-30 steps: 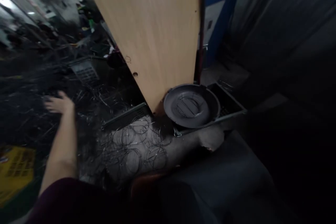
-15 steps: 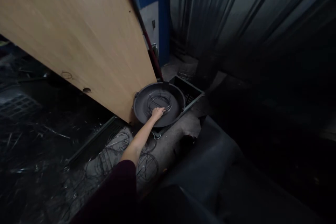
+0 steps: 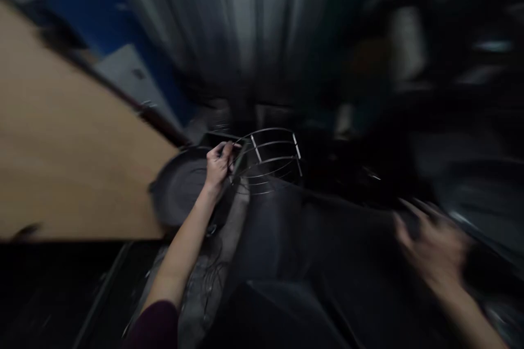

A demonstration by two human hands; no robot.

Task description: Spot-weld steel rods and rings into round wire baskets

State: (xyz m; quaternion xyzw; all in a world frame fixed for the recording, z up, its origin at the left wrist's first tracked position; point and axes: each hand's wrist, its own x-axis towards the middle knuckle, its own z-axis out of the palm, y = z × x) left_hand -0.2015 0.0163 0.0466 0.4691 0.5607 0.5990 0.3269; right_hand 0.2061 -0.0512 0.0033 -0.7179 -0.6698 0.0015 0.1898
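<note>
My left hand [image 3: 218, 162] is closed on the left edge of a wire frame [image 3: 270, 161] made of curved metal rings joined by short bars, held above a round dark basin [image 3: 180, 191]. The frame sticks out to the right of the hand, lifted clear of the basin. My right hand [image 3: 429, 242] is at the lower right, badly blurred, its fingers spread over a dark surface with nothing visible in it.
A large light wooden panel [image 3: 61, 163] leans at the left beside the basin. A blue surface [image 3: 73, 5] and corrugated metal wall [image 3: 245, 27] stand behind. Loose wire rings [image 3: 208, 278] lie on the grey floor below my left arm. The whole frame is motion-blurred.
My left hand, which reached into the basin half a second ago, has lifted the wire frame out of it. My right hand has come into view. The view swung right.
</note>
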